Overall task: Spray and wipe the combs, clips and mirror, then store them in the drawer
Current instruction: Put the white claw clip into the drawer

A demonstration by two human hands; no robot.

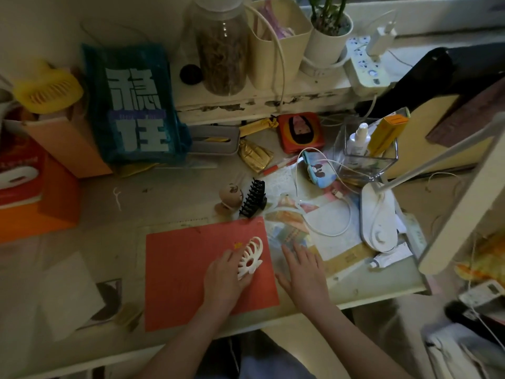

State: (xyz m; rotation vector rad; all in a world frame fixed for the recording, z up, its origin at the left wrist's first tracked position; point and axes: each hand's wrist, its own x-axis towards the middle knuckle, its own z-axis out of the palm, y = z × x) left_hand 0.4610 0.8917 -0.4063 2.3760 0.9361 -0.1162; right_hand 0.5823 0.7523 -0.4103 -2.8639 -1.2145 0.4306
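we're looking down on a cluttered desk [169,198], pale and scuffed, with a raised shelf [259,102] along the back. biggest thing on it is the blue bag [134,105] with bold white characters, standing at the back left, and an orange box [32,198] sits at the far left edge. right in front of us lies a red mat [180,269], flat on the desk, and that's where the action is.

on the right a white desk lamp [378,217] stands on its base with a white cable [328,214] looping beside it. behind the lamp a clear acrylic holder [369,157] holds a white spray bottle [359,138] upright, next to a yellow carton.

now the hands. our left hand [226,277] rests on the red mat with its fingers curled round a white claw clip [250,258], the clip's looped teeth sticking up and to the right of the knuckles. our right hand [304,272] lies flat just beside the mat's right edge, fingers straight and spread, holding nothing, pressing on the papers there.

further back, just beyond the mat's top edge, a black claw clip [252,198] sits on the desk, touching a small tan figurine [231,195] on its left. at the far left, up on a box, a yellow comb-like piece [47,90] rests well apart from everything else.
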